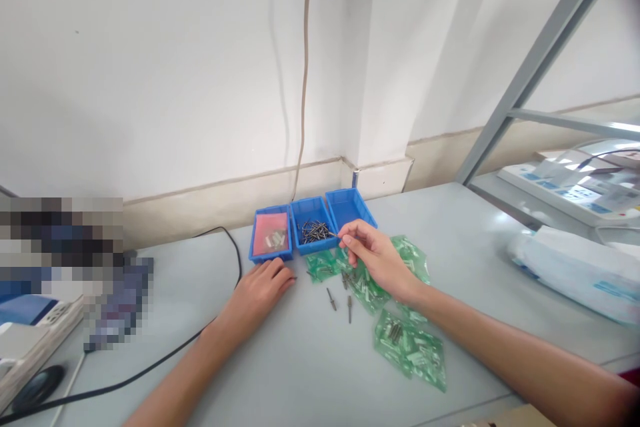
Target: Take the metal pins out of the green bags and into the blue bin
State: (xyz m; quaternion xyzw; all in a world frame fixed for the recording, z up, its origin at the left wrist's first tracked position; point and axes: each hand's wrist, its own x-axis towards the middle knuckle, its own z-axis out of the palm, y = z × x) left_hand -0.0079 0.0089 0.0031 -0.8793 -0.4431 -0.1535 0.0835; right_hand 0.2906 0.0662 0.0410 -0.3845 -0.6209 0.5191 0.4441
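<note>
Right hand (375,259): thumb and forefinger pinched narrow on a slim metal pin (333,235), which points left over the near right part of the middle blue bin (297,241); the other fingers are curled. Left hand (265,285): palm down, fingers bent, at the table (300,360) just in front of the left blue bin (253,240). A small dark tip shows by its fingertips; I cannot tell whether I grip anything there. Three blue bins stand side by side near the wall (175,80). The left one contains a pink sheet (265,230) and a clear bag of pale pieces (276,239); the middle one, a heap of dark metal pins (315,232). The right blue bin (345,207) stands behind my right hand. Green plastic packets (367,290) lie under and around that hand, with small pale and metal pieces showing. Two loose pins (350,309) lie apart on the table between my hands. Nearer me, to the right, another green packet (425,357) has a short row of pins (395,331) at its left part. A black cable (170,353) runs along my left forearm; a dark computer mouse (40,387) sits at far left, a white plastic package (580,273) at far right.
</note>
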